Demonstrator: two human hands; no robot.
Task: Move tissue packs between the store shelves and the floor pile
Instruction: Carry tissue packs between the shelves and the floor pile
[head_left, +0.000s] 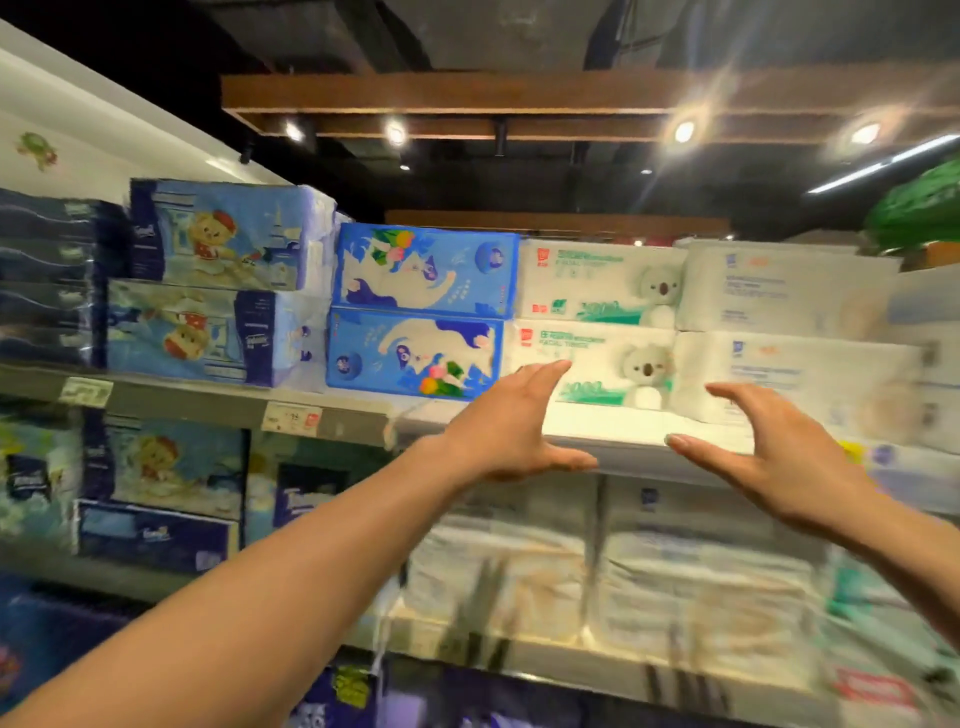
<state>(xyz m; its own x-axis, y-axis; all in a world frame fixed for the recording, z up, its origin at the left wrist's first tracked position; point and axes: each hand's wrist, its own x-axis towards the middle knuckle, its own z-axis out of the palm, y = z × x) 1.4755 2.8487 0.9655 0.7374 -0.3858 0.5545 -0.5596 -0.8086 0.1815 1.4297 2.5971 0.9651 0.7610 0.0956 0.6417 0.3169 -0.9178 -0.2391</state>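
Two hands are stretched up toward the top shelf (208, 402) in the middle of the frame. The left hand (511, 431) and the right hand (774, 457) are both wide open, with fingers straight and thumbs out below. They hold nothing. The palms face each other with a gap between them. That gap looks about right for a pack, so the person most likely means to take one by its two ends.

The pack in line with the gap is the lower koala pack (597, 374), white with green print, just right of the centre. It lies flat on the shelf, and the upper koala pack (597, 283) lies flat on top of it. The left fingertips cover its left corner in the picture, but it is not clear if they touch it. The right hand is lower, in front of the shelf edge.

The packs lie flat in twos, likely so they stay steady and show their fronts. The blue packs (423, 270) sit just left of the koala ones, the bear packs (218, 234) are further left, and the white packs (779, 291) are on the right. All are pushed close side by side, so getting fingers in at the ends may be hard. Pulling the lower one could drag or tip the one on top.

The floor pile is not in view.
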